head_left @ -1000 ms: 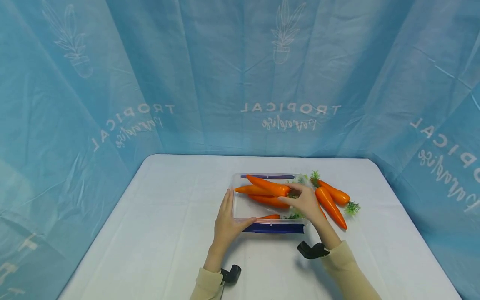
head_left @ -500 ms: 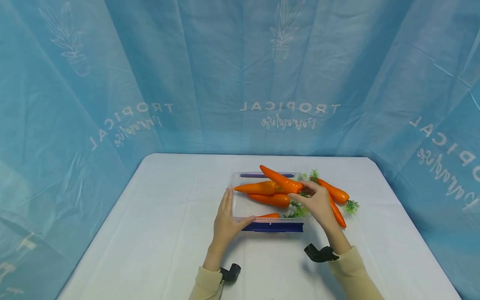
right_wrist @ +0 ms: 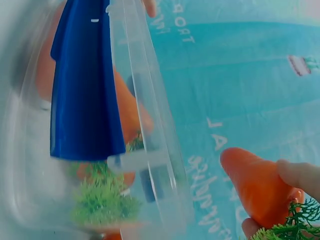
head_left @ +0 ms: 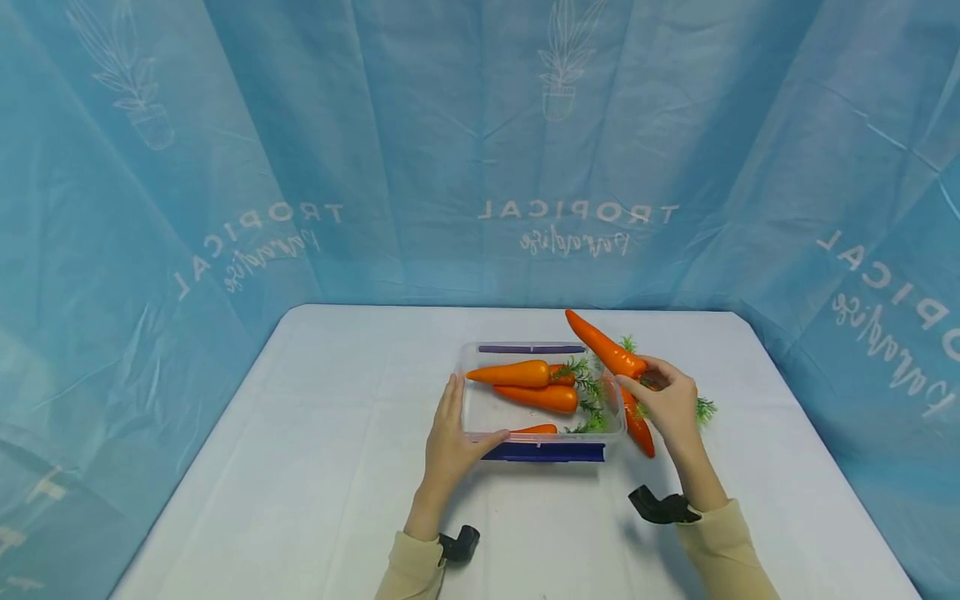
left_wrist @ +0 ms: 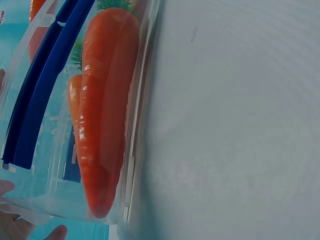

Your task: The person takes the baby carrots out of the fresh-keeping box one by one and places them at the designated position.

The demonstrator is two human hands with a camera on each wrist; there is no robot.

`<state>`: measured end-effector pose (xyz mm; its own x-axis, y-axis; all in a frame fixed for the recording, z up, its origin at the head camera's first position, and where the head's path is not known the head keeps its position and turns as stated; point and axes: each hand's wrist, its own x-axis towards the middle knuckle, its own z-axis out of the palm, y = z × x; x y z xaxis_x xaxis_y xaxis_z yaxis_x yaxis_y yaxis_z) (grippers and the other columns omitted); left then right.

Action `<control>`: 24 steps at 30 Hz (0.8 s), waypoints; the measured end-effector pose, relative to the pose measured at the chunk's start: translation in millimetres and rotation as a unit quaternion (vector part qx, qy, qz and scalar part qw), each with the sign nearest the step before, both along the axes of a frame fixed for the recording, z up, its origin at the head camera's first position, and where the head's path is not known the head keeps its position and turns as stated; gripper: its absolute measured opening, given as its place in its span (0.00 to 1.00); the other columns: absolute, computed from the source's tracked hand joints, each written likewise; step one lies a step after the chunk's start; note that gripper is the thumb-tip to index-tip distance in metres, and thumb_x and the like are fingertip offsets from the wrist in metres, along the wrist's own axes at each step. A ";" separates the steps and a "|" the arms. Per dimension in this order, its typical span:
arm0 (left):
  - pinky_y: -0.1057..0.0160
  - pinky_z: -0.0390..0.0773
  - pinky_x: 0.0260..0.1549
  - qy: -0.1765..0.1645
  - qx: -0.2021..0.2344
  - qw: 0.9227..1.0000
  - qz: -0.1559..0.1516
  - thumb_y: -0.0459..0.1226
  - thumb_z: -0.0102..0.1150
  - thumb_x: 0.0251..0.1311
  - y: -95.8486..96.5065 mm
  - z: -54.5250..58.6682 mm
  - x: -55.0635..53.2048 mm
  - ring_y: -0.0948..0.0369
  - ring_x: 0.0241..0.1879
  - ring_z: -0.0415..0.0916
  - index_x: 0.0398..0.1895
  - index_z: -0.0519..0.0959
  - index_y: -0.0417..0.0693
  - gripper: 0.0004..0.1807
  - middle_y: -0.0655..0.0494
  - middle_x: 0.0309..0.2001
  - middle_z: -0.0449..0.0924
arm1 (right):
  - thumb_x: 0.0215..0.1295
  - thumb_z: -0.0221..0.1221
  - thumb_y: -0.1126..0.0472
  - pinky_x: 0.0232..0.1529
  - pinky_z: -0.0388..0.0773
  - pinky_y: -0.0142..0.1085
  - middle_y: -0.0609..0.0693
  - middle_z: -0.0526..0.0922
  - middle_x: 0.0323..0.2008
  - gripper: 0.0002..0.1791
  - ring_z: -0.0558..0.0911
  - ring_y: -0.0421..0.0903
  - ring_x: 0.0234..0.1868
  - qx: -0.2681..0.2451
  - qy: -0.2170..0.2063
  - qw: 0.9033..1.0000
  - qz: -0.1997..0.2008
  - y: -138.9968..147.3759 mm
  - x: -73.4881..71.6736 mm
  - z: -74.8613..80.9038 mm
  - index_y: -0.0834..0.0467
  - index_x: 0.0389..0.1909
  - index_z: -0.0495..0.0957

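My right hand (head_left: pixel 671 404) pinches an orange toy carrot (head_left: pixel 602 342) by its thick, leafy end. The carrot is raised over the right end of a clear plastic box (head_left: pixel 486 418), its tip pointing up and left. In the right wrist view, thumb and fingers meet on this carrot (right_wrist: pixel 257 192) beside its green leaves. With straight fingers along the box's left wall and thumb at the front rim, my left hand (head_left: pixel 447 446) touches the box. Inside lie several carrots (head_left: pixel 510 375), leaves to the right. One carrot (left_wrist: pixel 107 115) shows through the wall in the left wrist view.
Right of the box, another carrot (head_left: pixel 637 427) lies on the white table (head_left: pixel 360 450). Green leaves (head_left: pixel 705 410) stick out behind my right hand, which hides what they belong to. Blue latches (head_left: pixel 545 452) line the box's front and back. A blue curtain (head_left: pixel 420 167) surrounds the table.
My right hand has moved right with the carrot, lifting it from above the other carrots in the box to the box's right end. The left hand has stayed at the box.
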<state>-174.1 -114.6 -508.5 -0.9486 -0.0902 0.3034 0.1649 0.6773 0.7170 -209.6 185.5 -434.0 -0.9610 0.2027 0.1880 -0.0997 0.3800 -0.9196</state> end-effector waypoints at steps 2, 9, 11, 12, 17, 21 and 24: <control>0.41 0.60 0.67 -0.001 0.000 1.000 0.000 0.59 0.73 0.38 0.1 -0.2 -0.2 0.47 0.73 0.53 0.76 0.49 0.51 0.63 0.49 0.76 0.49 | 0.56 0.68 0.56 0.37 0.76 0.16 0.63 0.82 0.46 0.25 0.77 0.25 0.35 -0.006 -0.003 1.000 -0.013 3.1 0.8 0.8 0.63 0.52 0.78; 0.41 0.60 0.67 -0.005 0.000 1.000 -0.001 0.60 0.73 0.38 0.3 0.8 -0.3 0.47 0.73 0.53 0.76 0.49 0.51 0.63 0.50 0.76 0.49 | 0.55 0.68 0.54 0.39 0.75 0.15 0.52 0.83 0.44 0.26 0.77 0.27 0.37 -0.026 -0.022 0.999 -0.043 13.1 2.8 -2.1 0.61 0.54 0.78; 0.40 0.61 0.67 -0.002 -0.002 1.000 0.000 0.60 0.73 0.38 0.0 1.1 -0.2 0.46 0.73 0.53 0.75 0.50 0.51 0.63 0.49 0.76 0.49 | 0.56 0.68 0.53 0.39 0.75 0.15 0.48 0.83 0.43 0.27 0.77 0.27 0.37 -0.030 -0.027 0.998 -0.052 15.5 3.1 -4.2 0.60 0.55 0.77; 0.40 0.61 0.67 -0.001 -0.004 1.000 0.000 0.60 0.72 0.38 0.0 0.9 -0.2 0.46 0.73 0.54 0.76 0.49 0.51 0.63 0.49 0.76 0.49 | 0.55 0.68 0.53 0.39 0.75 0.15 0.47 0.83 0.42 0.27 0.77 0.27 0.37 -0.035 -0.028 0.997 -0.056 16.5 2.9 -5.5 0.60 0.55 0.77; 0.41 0.62 0.66 0.006 -0.002 1.000 -0.001 0.59 0.73 0.37 -0.3 0.3 -0.6 0.46 0.73 0.54 0.75 0.50 0.50 0.63 0.47 0.75 0.50 | 0.55 0.68 0.52 0.39 0.74 0.14 0.49 0.82 0.44 0.28 0.76 0.27 0.37 -0.038 -0.035 0.996 -0.076 21.1 1.3 -14.7 0.60 0.55 0.77; 0.42 0.61 0.67 0.008 0.002 1.000 0.000 0.58 0.74 0.37 -0.4 0.0 -0.9 0.47 0.73 0.54 0.75 0.51 0.48 0.62 0.46 0.75 0.51 | 0.56 0.67 0.51 0.38 0.73 0.13 0.58 0.81 0.50 0.28 0.75 0.26 0.37 -0.028 -0.035 0.996 -0.079 24.5 0.9 -22.0 0.61 0.56 0.76; 0.42 0.61 0.67 0.007 0.001 1.000 -0.001 0.59 0.73 0.38 -0.1 0.1 -1.1 0.47 0.73 0.53 0.75 0.51 0.49 0.62 0.47 0.75 0.50 | 0.58 0.66 0.52 0.39 0.72 0.12 0.59 0.80 0.51 0.28 0.75 0.25 0.37 -0.031 -0.035 0.996 -0.082 26.9 1.5 -27.3 0.62 0.56 0.76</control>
<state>-175.2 -114.6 -508.5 -0.9445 -0.0885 0.3164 0.1767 0.6750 0.7164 -208.2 212.4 -461.3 -0.9244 0.3669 0.1041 0.0243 0.3291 -0.9440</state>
